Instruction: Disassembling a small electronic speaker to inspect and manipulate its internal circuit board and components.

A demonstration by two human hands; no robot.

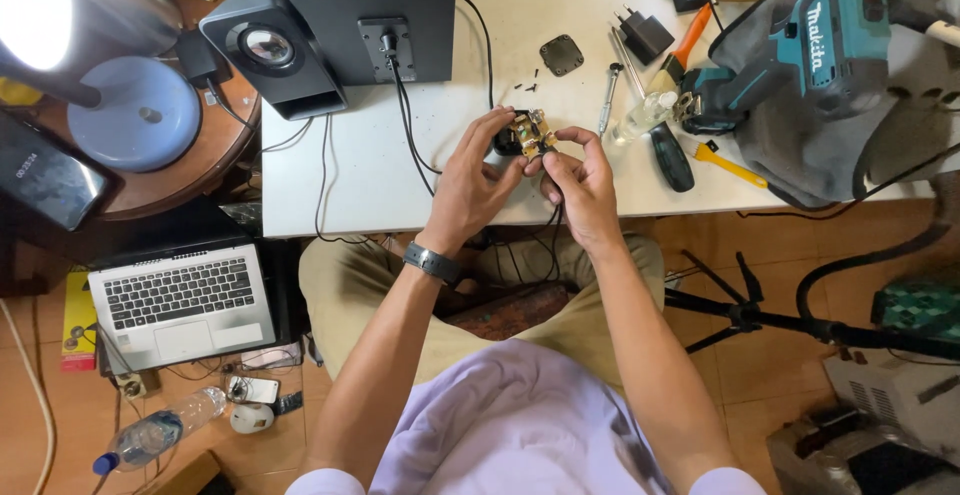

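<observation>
Above the pale lilac shirt (520, 425), a small yellow-green circuit board (531, 133) is pinched between left hand (478, 177) and right hand (580, 180), fingertips closed on opposite edges.

bare white table (350, 175) left of hands, speakers (330, 25) behind, screwdrivers (670, 155) and drill (810, 45) crowding right

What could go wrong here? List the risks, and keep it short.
1. The small yellow-green circuit board is pinched between the left hand and the right hand above the edge of the white table; a slip could drop it toward the lap.
2. The tiny black screws lie loose on the table and could roll off or get swept away.
3. The black cables run close beside the left hand and might snag.
</observation>
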